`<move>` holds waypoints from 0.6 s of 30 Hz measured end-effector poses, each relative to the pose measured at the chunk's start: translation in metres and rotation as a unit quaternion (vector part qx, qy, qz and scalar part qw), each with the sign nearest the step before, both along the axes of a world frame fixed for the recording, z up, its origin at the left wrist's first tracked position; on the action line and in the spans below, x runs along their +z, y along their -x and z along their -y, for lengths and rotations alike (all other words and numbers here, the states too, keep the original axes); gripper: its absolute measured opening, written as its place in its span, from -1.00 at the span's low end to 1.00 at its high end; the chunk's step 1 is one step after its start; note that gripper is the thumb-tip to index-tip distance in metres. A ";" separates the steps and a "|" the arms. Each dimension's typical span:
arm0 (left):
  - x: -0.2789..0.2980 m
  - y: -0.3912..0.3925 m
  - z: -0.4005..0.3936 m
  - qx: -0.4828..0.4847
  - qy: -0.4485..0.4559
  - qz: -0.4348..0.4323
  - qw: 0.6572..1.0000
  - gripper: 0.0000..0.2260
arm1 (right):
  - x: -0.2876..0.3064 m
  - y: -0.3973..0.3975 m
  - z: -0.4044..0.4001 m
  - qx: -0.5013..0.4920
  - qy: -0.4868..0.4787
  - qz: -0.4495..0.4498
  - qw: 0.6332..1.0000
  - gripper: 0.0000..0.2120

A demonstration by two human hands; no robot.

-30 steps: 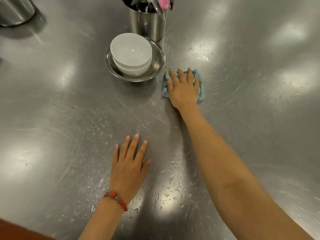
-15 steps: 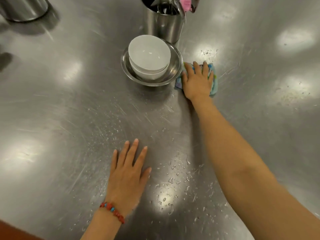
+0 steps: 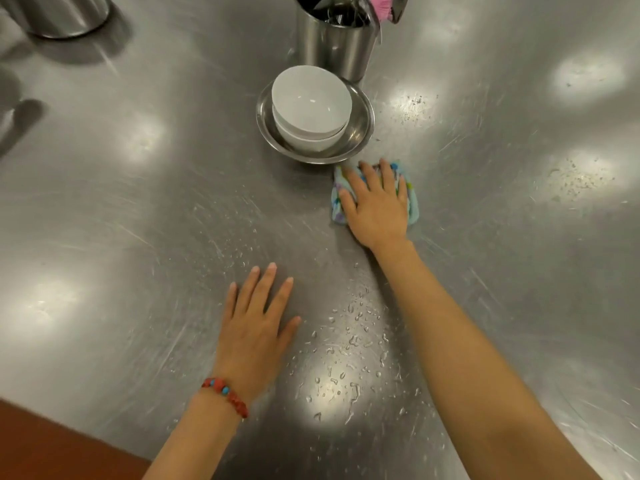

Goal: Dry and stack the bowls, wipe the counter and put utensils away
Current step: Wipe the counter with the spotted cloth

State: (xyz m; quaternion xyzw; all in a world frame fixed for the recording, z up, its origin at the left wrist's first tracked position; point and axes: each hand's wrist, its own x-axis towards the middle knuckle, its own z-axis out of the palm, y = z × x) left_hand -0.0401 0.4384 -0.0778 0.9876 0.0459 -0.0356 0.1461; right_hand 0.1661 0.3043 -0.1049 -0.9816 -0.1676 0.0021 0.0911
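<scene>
Your right hand (image 3: 375, 202) presses flat on the folded multicoloured cloth (image 3: 412, 202) just beside the shallow steel dish (image 3: 362, 131) holding two stacked white bowls (image 3: 310, 105), left hand (image 3: 258, 323) spread on the steel counter (image 3: 138, 202); a wide stroke could knock that dish.

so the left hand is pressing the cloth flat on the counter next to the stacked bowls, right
Not quite: the head view shows the right hand pressing the cloth flat on the counter beside the stacked bowls. The left hand rests bare on the steel.
</scene>
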 end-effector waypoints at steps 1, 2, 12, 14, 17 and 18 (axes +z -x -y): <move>0.001 0.003 -0.004 0.003 0.001 0.003 1.000 -0.57 | 0.001 -0.006 -0.005 -0.019 0.000 -0.004 1.000 -0.55; 0.002 0.005 -0.009 0.011 0.005 -0.003 1.000 -0.57 | 0.000 -0.006 -0.009 -0.036 0.000 -0.007 0.999 -0.54; 0.000 0.034 -0.048 0.077 0.032 -0.035 0.996 -0.54 | -0.001 0.094 -0.022 0.094 -0.007 -0.010 0.995 -0.57; -0.002 0.036 -0.050 0.068 0.025 -0.024 0.997 -0.56 | 0.001 0.060 -0.038 0.073 -0.005 -0.019 0.997 -0.56; -0.008 0.037 -0.053 0.070 0.024 -0.024 0.997 -0.56 | 0.001 0.035 -0.062 0.014 0.004 -0.030 0.999 -0.56; -0.010 0.038 -0.055 0.064 0.026 -0.033 0.997 -0.55 | 0.001 0.040 -0.065 0.008 0.006 -0.029 1.000 -0.56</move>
